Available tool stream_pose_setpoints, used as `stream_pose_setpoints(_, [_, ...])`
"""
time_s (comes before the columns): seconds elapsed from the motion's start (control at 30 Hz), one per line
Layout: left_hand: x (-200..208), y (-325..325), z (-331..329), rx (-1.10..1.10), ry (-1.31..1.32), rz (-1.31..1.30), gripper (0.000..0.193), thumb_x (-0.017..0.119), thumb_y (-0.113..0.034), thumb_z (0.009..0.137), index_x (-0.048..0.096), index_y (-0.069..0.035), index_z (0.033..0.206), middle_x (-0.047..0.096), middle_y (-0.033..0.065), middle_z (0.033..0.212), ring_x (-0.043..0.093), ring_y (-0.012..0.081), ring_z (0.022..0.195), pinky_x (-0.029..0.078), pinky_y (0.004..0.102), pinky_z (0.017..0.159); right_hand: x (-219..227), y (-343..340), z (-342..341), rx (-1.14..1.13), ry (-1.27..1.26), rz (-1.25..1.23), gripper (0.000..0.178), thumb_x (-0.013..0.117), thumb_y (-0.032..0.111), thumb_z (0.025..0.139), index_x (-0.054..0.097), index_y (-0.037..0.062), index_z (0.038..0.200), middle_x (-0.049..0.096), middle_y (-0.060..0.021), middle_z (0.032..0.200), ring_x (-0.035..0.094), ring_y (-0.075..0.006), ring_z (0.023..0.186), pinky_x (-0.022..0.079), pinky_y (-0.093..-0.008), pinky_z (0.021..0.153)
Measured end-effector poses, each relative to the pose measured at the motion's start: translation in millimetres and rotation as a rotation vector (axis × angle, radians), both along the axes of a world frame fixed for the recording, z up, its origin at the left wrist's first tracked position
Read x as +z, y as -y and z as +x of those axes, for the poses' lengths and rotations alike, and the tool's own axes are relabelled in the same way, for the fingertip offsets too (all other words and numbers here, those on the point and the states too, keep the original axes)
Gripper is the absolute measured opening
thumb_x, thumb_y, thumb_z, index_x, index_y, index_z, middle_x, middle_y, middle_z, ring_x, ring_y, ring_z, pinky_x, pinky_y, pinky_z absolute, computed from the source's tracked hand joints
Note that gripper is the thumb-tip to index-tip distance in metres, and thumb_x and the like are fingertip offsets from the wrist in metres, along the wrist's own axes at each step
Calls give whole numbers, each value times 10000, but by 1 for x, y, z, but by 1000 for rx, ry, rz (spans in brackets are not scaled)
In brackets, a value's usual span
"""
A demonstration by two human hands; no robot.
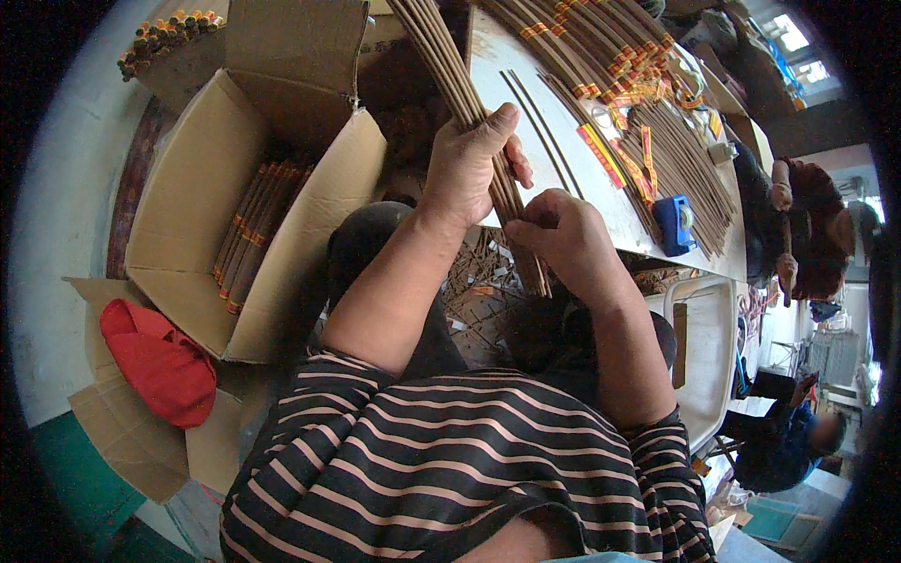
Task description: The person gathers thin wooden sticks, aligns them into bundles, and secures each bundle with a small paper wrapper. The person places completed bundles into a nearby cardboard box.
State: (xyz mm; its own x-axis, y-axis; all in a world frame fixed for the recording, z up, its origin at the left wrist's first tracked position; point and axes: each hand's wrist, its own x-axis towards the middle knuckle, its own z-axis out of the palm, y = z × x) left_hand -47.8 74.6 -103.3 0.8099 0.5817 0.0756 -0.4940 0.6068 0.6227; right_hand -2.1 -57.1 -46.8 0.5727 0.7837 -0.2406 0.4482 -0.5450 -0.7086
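Observation:
A slanting bundle of thin brown incense sticks (434, 49) is wrapped by the fingers of my left hand (462, 178), its thumb lying across the front. Lower on the same bundle, my right hand (568, 239) has thumb and fingers pinched against the sticks. The bundle's lower ends hang past the table edge, over my lap. Two loose incense sticks (544, 131) lie on the white table (511, 56) just beyond my hands. Red and yellow paper bands (601, 155) and a blue tape dispenser (672, 225) lie to the right, beside a heap of loose sticks (685, 174).
Banded incense bundles (572, 42) cover the far table. At left, an open cardboard box (188, 178) holds banded bundles (258, 235); a red cloth item (158, 364) lies nearer. A white plastic tub (709, 375) stands right. Stick scraps (474, 291) litter the floor. Other people (817, 225) sit at far right.

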Motion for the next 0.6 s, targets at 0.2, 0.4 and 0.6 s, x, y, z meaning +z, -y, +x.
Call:
stream_pose_setpoints(0.2, [1, 0, 1, -22, -38, -64, 321, 642, -339, 805, 502, -81, 674, 512, 49, 575, 529, 193, 484, 469, 333, 486, 3, 3, 2, 13, -57, 53, 207, 655, 129, 745, 607, -42, 851, 611, -84, 698, 556, -118, 637, 454, -271, 599])
stream_pose_setpoints(0.4, [-2, -20, -3, 2, -23, -147, 375, 630, -413, 794, 474, -106, 646, 489, 21, 574, 497, 170, 512, 442, 318, 545, 14, 15, 8, 75, -112, -108, 179, 646, 115, 741, 619, -29, 844, 605, -60, 696, 540, -107, 636, 451, -263, 601])
stream_pose_setpoints(0.6, [4, -45, -16, 133, 24, -180, 321, 643, -357, 804, 443, -150, 661, 486, 15, 630, 500, 159, 568, 439, 311, 558, 20, 69, 22, 129, -71, -150, 156, 662, 73, 707, 608, -22, 819, 576, -46, 701, 523, -103, 655, 440, -254, 603])
